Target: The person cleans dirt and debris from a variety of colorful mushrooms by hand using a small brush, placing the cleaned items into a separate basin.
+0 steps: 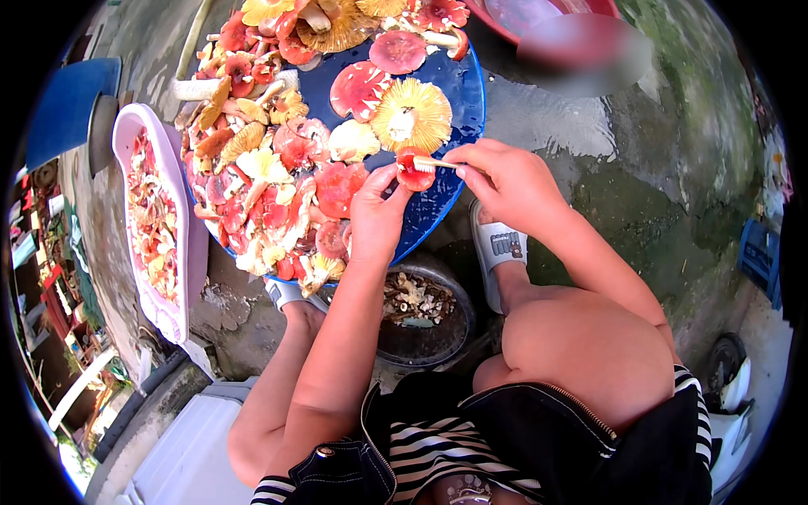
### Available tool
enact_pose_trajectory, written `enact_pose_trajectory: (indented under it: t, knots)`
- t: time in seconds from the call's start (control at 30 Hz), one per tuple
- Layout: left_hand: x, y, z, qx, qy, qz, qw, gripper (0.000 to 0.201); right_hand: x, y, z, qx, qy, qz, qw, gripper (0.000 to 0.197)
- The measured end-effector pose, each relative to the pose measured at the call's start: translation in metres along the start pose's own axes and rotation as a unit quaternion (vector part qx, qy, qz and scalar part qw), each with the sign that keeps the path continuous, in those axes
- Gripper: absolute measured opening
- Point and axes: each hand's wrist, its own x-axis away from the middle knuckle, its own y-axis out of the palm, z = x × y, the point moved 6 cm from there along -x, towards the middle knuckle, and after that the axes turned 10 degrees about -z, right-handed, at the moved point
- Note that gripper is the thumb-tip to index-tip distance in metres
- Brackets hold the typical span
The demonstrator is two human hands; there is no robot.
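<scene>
My left hand (376,210) grips a red mushroom (414,172) over the blue tray (459,93) while my right hand (505,181) pinches a small brush (431,163) against it.

1. The small red mushroom (415,172) is partly covered by the fingers of the left hand (376,217); its stem cannot be seen.
2. The thin tool (438,163) in the right hand (505,181) is too small to identify; its far end is hidden in the grip.
3. The blue tray (459,93) runs past the top edge.
4. A patch beside the red basin (505,23) is blurred.
5. The dark bowl (438,337) sits partly behind the left forearm.
</scene>
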Motion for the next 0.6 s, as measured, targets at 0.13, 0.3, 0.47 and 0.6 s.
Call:
enact_pose_trajectory:
  t: [0.13,0.3,0.47,0.6]
  knots:
    - [0.000,0.001,0.003,-0.016,0.011,-0.010,1.000,0.023,-0.003,0.001,0.002,-0.062,0.005,0.015,0.998,0.025]
    - [0.000,0.004,0.006,-0.017,0.020,-0.031,0.999,0.025,-0.002,0.009,-0.013,0.022,-0.065,-0.024,0.997,0.032]
    - [0.000,0.004,0.006,-0.027,0.048,-0.039,0.998,0.028,0.000,0.009,-0.018,0.035,-0.072,-0.001,0.997,0.035]
    - [0.000,0.005,0.008,-0.030,0.058,-0.040,0.997,0.029,0.001,0.007,-0.019,0.050,-0.086,-0.004,0.995,0.031]
